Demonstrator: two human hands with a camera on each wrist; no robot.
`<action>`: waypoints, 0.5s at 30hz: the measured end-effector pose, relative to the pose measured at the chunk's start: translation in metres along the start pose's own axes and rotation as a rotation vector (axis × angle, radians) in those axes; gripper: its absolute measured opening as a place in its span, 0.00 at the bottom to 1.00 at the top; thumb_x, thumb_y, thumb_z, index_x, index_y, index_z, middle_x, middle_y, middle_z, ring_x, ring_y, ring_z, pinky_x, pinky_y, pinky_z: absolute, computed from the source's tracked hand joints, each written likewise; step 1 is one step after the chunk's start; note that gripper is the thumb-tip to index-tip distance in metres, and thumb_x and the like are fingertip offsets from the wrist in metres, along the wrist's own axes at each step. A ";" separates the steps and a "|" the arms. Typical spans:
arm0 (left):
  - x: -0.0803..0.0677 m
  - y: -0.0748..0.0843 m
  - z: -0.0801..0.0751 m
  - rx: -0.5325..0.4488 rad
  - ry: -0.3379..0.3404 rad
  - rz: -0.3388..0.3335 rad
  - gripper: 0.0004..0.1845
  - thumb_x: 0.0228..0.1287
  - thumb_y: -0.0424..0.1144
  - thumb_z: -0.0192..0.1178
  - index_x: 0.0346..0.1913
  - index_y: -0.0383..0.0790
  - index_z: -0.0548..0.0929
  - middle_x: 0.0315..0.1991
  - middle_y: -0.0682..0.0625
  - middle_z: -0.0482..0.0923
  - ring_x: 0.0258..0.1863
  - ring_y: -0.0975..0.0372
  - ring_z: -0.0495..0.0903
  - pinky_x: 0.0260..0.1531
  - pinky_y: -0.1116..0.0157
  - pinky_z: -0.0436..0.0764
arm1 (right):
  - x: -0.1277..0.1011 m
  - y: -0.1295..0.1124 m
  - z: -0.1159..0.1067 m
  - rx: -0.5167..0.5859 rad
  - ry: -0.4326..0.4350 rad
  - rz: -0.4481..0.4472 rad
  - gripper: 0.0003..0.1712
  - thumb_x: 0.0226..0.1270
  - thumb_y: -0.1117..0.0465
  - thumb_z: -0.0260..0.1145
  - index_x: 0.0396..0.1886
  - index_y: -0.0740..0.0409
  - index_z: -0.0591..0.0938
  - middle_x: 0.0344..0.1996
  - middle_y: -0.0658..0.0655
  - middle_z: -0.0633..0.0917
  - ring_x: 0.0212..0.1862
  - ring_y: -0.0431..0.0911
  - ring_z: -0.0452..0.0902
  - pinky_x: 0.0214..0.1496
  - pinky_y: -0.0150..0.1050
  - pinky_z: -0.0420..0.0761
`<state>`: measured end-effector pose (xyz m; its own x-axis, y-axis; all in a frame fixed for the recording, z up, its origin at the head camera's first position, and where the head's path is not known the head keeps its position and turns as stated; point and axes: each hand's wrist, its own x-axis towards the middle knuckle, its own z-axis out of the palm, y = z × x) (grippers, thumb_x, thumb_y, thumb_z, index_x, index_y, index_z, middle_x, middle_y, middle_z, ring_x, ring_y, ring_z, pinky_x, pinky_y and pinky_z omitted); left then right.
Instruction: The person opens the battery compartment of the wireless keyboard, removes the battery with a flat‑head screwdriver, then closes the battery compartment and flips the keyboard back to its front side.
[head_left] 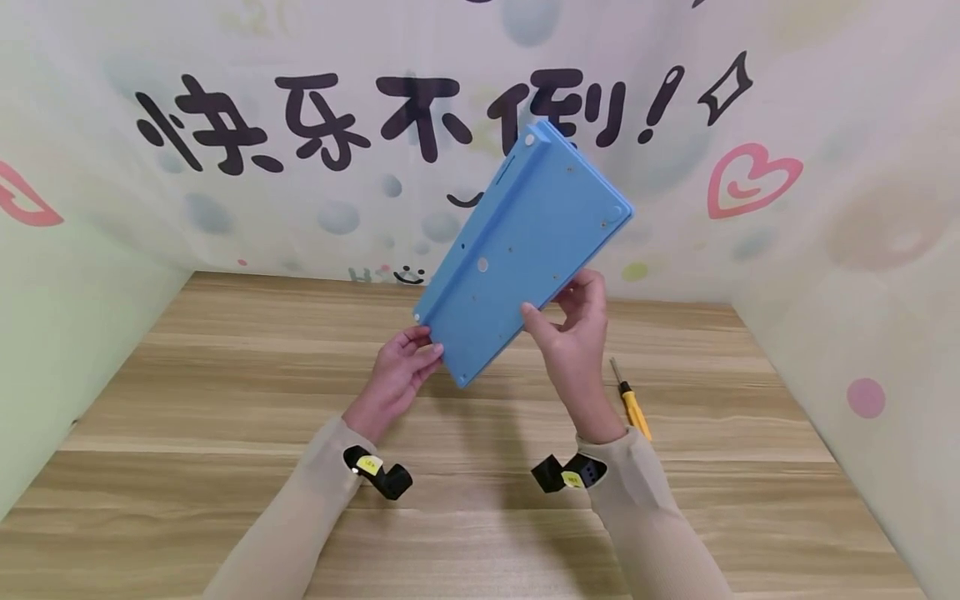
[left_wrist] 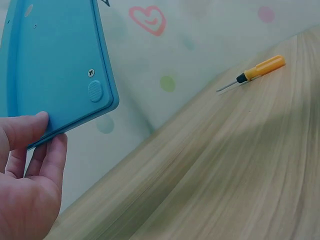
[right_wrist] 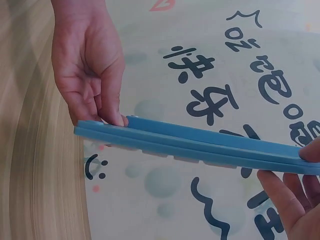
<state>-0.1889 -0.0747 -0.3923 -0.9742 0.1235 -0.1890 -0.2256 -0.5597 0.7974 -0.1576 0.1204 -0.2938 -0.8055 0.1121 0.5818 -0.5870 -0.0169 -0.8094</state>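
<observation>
Both hands pinch the blue keyboard [head_left: 525, 250], held in the air above the wooden table [head_left: 225, 400], underside toward the head camera.

Left hand [head_left: 397, 375] grips the lower-left corner, thumb on the back face and fingers behind it; right hand [head_left: 573, 333] grips the lower long edge nearer the middle, thumb on the back. Long axis runs diagonally, from the near-left corner by the left hand up and right toward the printed wall [head_left: 825, 125], so most of the body extends beyond both grips. Casing is smooth, rigid moulded plastic: a thin rectangular slab with rounded corners, recessed screws and oval rubber feet. An orange-handled screwdriver [head_left: 632, 405] lies on the table just right of the right wrist.
</observation>
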 end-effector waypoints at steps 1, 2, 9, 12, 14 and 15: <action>0.000 0.001 -0.001 0.009 -0.003 0.002 0.15 0.60 0.17 0.49 0.45 0.37 0.67 0.44 0.46 0.70 0.37 0.61 0.78 0.42 0.68 0.78 | 0.000 0.000 0.000 0.007 -0.001 0.004 0.24 0.52 0.78 0.60 0.49 0.64 0.65 0.42 0.57 0.71 0.40 0.49 0.72 0.28 0.37 0.81; 0.000 0.002 -0.001 0.015 -0.004 0.005 0.15 0.60 0.17 0.49 0.45 0.36 0.68 0.44 0.46 0.70 0.37 0.61 0.78 0.42 0.68 0.78 | 0.000 -0.001 0.000 0.014 -0.003 0.009 0.24 0.53 0.78 0.60 0.49 0.64 0.65 0.42 0.57 0.71 0.41 0.49 0.72 0.28 0.38 0.81; -0.001 0.009 -0.005 0.068 -0.014 0.006 0.16 0.60 0.17 0.50 0.47 0.36 0.68 0.43 0.46 0.71 0.35 0.62 0.78 0.40 0.69 0.78 | 0.001 -0.003 0.000 0.082 -0.009 0.058 0.26 0.53 0.76 0.60 0.51 0.63 0.62 0.42 0.59 0.70 0.44 0.51 0.72 0.28 0.41 0.82; -0.001 0.010 -0.008 0.072 -0.015 0.011 0.15 0.60 0.17 0.50 0.46 0.36 0.68 0.41 0.47 0.71 0.34 0.62 0.78 0.39 0.70 0.79 | 0.002 -0.004 -0.001 0.090 0.005 0.044 0.28 0.52 0.74 0.62 0.52 0.63 0.61 0.44 0.60 0.71 0.45 0.53 0.72 0.28 0.41 0.82; -0.002 0.010 -0.011 0.069 -0.005 0.012 0.15 0.60 0.17 0.50 0.45 0.37 0.68 0.41 0.47 0.71 0.33 0.63 0.78 0.39 0.70 0.79 | 0.004 -0.005 -0.002 0.091 0.013 0.023 0.32 0.52 0.73 0.62 0.56 0.63 0.60 0.47 0.61 0.70 0.48 0.54 0.71 0.30 0.42 0.82; -0.002 0.010 -0.012 0.068 0.001 0.012 0.15 0.60 0.16 0.49 0.45 0.37 0.68 0.41 0.47 0.71 0.33 0.63 0.78 0.39 0.70 0.79 | 0.005 -0.005 -0.003 0.088 0.015 0.009 0.34 0.52 0.73 0.63 0.58 0.63 0.59 0.49 0.62 0.70 0.50 0.54 0.71 0.33 0.42 0.82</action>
<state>-0.1890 -0.0908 -0.3908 -0.9768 0.1161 -0.1799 -0.2141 -0.5042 0.8367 -0.1584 0.1238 -0.2873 -0.8101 0.1268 0.5725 -0.5848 -0.1052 -0.8043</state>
